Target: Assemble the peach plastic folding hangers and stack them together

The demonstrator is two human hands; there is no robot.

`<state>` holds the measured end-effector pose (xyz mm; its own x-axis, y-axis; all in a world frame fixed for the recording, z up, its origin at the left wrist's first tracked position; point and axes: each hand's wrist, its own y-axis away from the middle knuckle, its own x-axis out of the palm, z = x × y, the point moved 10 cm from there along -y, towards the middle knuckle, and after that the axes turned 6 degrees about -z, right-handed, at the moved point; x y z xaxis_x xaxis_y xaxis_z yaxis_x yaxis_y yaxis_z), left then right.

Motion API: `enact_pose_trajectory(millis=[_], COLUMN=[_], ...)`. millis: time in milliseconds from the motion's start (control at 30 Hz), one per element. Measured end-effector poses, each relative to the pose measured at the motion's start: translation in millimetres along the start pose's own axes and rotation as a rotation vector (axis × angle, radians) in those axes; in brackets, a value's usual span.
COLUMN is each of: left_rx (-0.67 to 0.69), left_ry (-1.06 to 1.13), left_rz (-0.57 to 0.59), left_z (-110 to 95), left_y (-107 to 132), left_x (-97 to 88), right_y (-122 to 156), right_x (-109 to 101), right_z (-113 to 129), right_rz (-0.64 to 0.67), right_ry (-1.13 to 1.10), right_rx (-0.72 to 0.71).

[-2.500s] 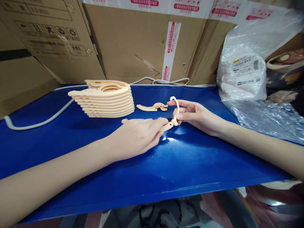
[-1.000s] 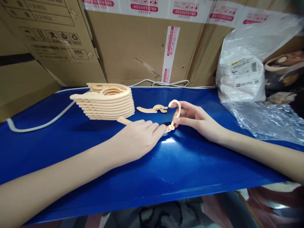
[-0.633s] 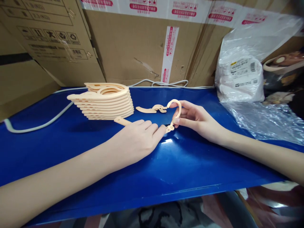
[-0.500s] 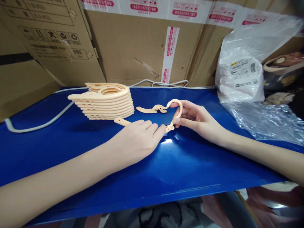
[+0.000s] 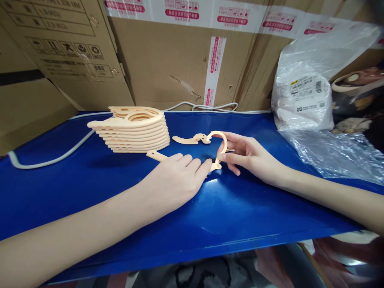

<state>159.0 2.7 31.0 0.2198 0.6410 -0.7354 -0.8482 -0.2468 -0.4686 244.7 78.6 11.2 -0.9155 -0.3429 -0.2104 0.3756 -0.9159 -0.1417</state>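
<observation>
My left hand [image 5: 180,180] is closed over the arm of a beige plastic folding hanger, and the arm's holed end [image 5: 156,155] sticks out to the left. With thumb and fingers my right hand [image 5: 246,154] grips the curved hanger hook [image 5: 224,140]. Hook and arm meet at a joint [image 5: 215,166] between my hands, partly covered by the left fingertips. A small thin beige piece shows by the right fingers; its kind is unclear. Just behind the hook tip lies a loose hanger arm [image 5: 186,140] on the blue table.
A neat stack of folded beige hangers [image 5: 135,134] stands at the back left of the blue table [image 5: 240,224]. A white cable [image 5: 54,162] runs behind it. Cardboard boxes [image 5: 168,56] wall the back. Clear plastic wrapping [image 5: 303,100] lies at the right.
The hook has tipped slightly left and down, and its tip now overlaps the loose arm in view. My right fingers have shifted, with a lower finger extended. The left hand keeps its grip.
</observation>
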Motion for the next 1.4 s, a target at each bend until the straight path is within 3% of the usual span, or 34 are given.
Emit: enact_pose_trajectory(millis=[200, 333, 400, 533, 667, 833, 1033, 1200, 1400], left_rx=[-0.078, -0.244, -0.359, -0.596, -0.831, -1.088, -1.357, -1.409, -1.417], left_ry=[0.104, 0.291, 0.447, 0.817, 1.201, 1.498, 1.645, 1.701, 1.662], left_rz=[0.077, 0.161, 0.222, 0.279, 0.26, 0.25, 0.2, 0.213, 0.218], left_z=[7.4, 21.5, 30.2, 44.1, 49.9, 52.1, 60.2, 55.8, 50.8], left_y=[4.6, 6.9, 9.5, 17.3, 24.4, 32.2, 48.1, 51.7, 48.2], left_x=[10.0, 13.8, 17.4, 27.9, 42.4, 54.5, 61.4, 62.0, 56.4], right_y=[2.8, 2.6, 2.1, 1.2, -5.1, -6.9, -3.0, 2.2, 15.5], right_x=[3.0, 0.7, -5.2, -22.3, -44.8, -40.3, -16.7, -5.3, 13.9], right_z=[2.7, 16.3, 28.4, 43.0, 28.6, 7.9, 9.2, 15.3, 22.0], right_rz=[0.005, 0.027, 0.035, 0.042, 0.083, 0.214, 0.232, 0.186, 0.25], right_ry=[0.021, 0.149, 0.365, 1.031, 1.335, 1.287, 1.201, 1.063, 0.976], right_rx=[-0.03, -0.124, -0.226, -0.446, -0.43, -0.398, -0.403, -0.376, -0.439])
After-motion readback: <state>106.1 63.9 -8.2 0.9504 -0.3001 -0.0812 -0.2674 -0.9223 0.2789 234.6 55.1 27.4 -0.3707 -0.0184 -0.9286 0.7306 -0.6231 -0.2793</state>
